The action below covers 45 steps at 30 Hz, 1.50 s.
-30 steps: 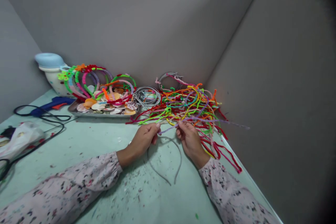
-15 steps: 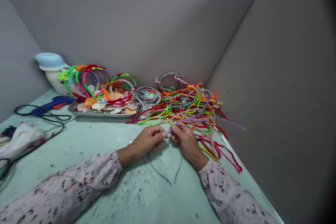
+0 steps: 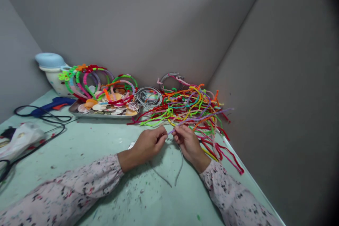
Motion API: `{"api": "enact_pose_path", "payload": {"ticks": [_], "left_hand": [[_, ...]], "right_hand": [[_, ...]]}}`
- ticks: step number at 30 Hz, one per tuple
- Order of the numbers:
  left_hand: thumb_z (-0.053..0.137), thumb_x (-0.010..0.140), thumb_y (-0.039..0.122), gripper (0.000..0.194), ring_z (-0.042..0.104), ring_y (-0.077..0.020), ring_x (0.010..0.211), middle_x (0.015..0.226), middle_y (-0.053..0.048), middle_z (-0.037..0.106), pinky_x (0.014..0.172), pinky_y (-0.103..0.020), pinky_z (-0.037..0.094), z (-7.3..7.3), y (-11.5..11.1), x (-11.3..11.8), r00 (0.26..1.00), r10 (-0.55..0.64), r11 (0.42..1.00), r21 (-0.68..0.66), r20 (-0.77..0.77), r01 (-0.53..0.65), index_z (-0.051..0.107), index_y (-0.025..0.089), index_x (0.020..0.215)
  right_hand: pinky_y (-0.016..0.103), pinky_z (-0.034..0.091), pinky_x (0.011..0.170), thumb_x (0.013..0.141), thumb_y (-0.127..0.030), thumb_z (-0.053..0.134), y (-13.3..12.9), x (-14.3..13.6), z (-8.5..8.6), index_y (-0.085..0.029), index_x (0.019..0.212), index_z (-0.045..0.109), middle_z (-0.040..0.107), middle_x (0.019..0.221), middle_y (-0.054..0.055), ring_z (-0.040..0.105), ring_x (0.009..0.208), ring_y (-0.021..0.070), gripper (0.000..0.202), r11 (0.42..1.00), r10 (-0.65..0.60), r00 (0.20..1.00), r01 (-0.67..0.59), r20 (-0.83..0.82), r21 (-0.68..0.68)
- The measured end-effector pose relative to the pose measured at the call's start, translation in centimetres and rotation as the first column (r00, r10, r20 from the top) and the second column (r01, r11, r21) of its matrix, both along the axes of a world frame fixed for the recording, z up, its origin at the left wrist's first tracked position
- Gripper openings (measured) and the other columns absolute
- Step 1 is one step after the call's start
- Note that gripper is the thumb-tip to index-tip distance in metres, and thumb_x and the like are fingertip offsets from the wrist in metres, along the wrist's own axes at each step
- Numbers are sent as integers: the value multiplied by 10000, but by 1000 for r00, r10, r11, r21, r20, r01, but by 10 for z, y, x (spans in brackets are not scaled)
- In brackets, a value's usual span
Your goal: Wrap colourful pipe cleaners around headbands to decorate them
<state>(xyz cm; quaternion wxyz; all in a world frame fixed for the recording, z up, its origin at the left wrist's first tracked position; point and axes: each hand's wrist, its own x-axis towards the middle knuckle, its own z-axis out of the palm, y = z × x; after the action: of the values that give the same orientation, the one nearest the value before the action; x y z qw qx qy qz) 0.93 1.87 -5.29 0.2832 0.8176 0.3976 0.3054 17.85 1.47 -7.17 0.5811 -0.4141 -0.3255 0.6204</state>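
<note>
At the left of the frame, a blue glue gun [image 3: 50, 106] lies on the desk [image 3: 87, 141] beside a metal tray [image 3: 106, 116] of shells. Near the center, the left hand [image 3: 151, 144] and right hand [image 3: 186, 143] each have a closed fingertip grip on a purple pipe cleaner [image 3: 196, 120], just above a grey headband [image 3: 181, 160]. Right of center spreads a tangled heap of colorful pipe cleaners [image 3: 182, 104].

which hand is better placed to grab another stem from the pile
Probably the right hand: it is closer to the bulk of the pile, while the left hand is near its left end. Both seem to grip the purple stem.
</note>
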Motion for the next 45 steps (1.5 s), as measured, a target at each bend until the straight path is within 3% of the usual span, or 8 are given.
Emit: {"api": "enact_pose_path", "payload": {"ticks": [8,14,16,19,22,30,36,45], "left_hand": [[435,866,264,175,449,-120,555,592,28,509,544,-230,300,-3,0,-1,1000,17,999,-27,-7,-17,572,181,796],[485,858,328,205,421,-104,526,566,35,491,516,-222,299,-4,-1,-2,995,-21,987,-155,100,37,579,167,772],[474,868,406,284,435,-98,501,560,29,509,493,-216,313,-3,2,-2,977,-63,945,-304,201,124,586,156,792],[406,887,506,415,472,-91,456,598,-3,574,443,-209,315,-3,8,-2,922,-69,816,-511,380,271,600,140,906],[447,871,515,405,477,-82,449,620,-16,593,424,-205,295,-3,12,-2,888,-14,759,-573,460,309,609,146,904],[577,824,435,300,401,-63,440,532,37,482,440,-206,278,-9,11,2,880,-43,769,-547,473,332,566,141,764],[610,790,404,271,372,-57,438,539,40,499,441,-201,253,-10,13,3,893,-2,755,-584,450,296,551,143,745],[595,786,374,239,360,-59,485,567,47,483,473,-191,255,-3,11,1,920,-93,787,-538,380,302,558,140,759]], "right_hand": [[169,344,413,677,-345,747,5,3,-3,-159,680,604,568,523,-32,476,446,63,235,999,30,999,-31,22,30],[180,342,404,640,-365,771,8,4,-2,-171,656,573,575,560,-37,480,455,64,278,988,-150,989,150,-4,32],[184,342,407,633,-395,772,7,5,-2,-171,641,564,587,575,-29,482,459,65,306,987,-157,988,156,7,32],[184,343,423,643,-411,765,4,4,-1,-167,637,565,579,572,-28,476,464,65,315,995,-90,995,88,42,45],[186,334,441,675,-394,744,0,0,-2,-169,690,601,576,584,-34,466,473,65,267,997,8,994,-16,109,76],[199,330,482,724,-392,705,-3,-3,-6,-178,733,640,528,548,-51,429,494,75,224,985,45,959,-90,281,148],[184,343,467,716,-408,713,2,1,-9,-173,713,613,557,592,-41,462,488,61,255,995,17,979,-38,204,97],[130,302,389,674,-350,756,4,6,-3,-152,673,601,531,531,-48,426,427,29,251,999,41,998,-40,39,-12]]}}
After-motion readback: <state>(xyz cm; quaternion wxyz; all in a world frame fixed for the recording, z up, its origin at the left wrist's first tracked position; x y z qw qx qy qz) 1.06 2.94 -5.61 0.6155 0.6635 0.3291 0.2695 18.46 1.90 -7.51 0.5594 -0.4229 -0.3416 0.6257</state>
